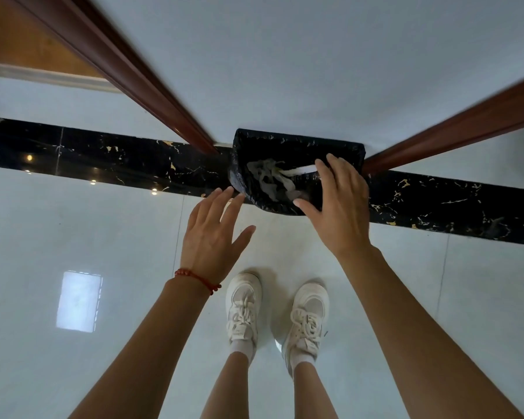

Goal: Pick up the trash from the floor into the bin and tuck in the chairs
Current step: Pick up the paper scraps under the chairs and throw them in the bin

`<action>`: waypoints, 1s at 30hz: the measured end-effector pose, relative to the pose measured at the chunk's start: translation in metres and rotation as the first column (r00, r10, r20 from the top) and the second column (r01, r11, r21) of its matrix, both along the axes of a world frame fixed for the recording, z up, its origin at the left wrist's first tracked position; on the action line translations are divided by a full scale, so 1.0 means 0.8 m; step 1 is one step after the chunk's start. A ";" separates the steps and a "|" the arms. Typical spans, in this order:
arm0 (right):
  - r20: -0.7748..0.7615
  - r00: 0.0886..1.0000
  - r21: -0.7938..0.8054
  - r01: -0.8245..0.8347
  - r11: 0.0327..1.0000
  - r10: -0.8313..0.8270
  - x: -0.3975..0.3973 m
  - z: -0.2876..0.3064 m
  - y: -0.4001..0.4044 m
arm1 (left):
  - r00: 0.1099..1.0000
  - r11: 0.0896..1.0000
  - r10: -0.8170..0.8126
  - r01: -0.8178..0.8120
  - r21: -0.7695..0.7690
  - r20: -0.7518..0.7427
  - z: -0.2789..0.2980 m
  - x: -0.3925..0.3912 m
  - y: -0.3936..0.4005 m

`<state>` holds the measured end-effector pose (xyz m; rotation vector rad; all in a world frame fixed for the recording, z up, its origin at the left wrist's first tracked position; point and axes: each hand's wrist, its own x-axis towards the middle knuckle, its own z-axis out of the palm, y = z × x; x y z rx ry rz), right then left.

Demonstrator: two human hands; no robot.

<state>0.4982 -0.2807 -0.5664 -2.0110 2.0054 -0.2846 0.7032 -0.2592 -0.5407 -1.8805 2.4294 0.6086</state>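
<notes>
A black bin (pixel 339 149) lined with a black bag stands on the floor against the white wall, between two brown door frames. Crumpled pale trash (pixel 270 179) lies inside it. My right hand (pixel 336 207) hovers over the bin's right front rim with fingers spread and nothing in it. My left hand (pixel 212 234), with a red bead bracelet at the wrist, is open just left of the bin's front edge, fingertips close to the rim. No chairs are in view.
A black marble strip (pixel 103 158) runs across the pale tiled floor at the wall's foot. Brown door frames (pixel 127 68) slant up on both sides of the bin. My white sneakers (pixel 244 309) stand just behind the bin.
</notes>
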 end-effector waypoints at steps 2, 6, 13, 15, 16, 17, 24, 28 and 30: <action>-0.014 1.000 0.004 -0.007 1.000 0.007 -0.011 0.029 0.022 | 1.000 1.000 -0.013 0.013 -0.010 0.002 0.024 0.000 0.003; -0.028 0.999 0.057 0.023 0.998 -0.021 -0.036 0.098 0.058 | 0.999 0.999 -0.037 0.037 -0.033 0.005 0.094 -0.003 0.008; 0.004 0.995 0.046 0.102 0.994 -0.102 -0.046 0.246 0.091 | 0.998 0.998 -0.064 0.064 -0.028 0.030 0.234 -0.005 0.026; 0.010 0.994 0.042 0.105 0.994 -0.105 -0.044 0.284 0.096 | 0.997 0.997 -0.072 0.074 -0.035 0.034 0.271 -0.005 0.033; 0.012 0.994 0.040 0.108 0.993 -0.108 -0.044 0.303 0.099 | 0.997 0.997 -0.073 0.074 -0.038 0.039 0.290 -0.005 0.036; 0.016 0.994 0.038 0.112 0.993 -0.113 -0.044 0.321 0.101 | 0.997 0.997 -0.069 0.071 -0.043 0.047 0.309 -0.004 0.040; 0.006 0.988 0.020 0.151 0.988 -0.151 -0.051 0.434 0.124 | 0.998 0.997 -0.057 0.059 -0.056 0.030 0.417 -0.007 0.059; -0.034 0.984 0.039 0.174 0.984 -0.173 -0.060 0.475 0.148 | 0.991 0.991 -0.128 0.130 -0.037 0.034 0.453 -0.020 0.066; -0.042 0.976 0.045 0.218 0.975 -0.216 -0.063 0.490 0.161 | 0.986 0.987 -0.161 0.162 -0.022 0.035 0.465 -0.025 0.066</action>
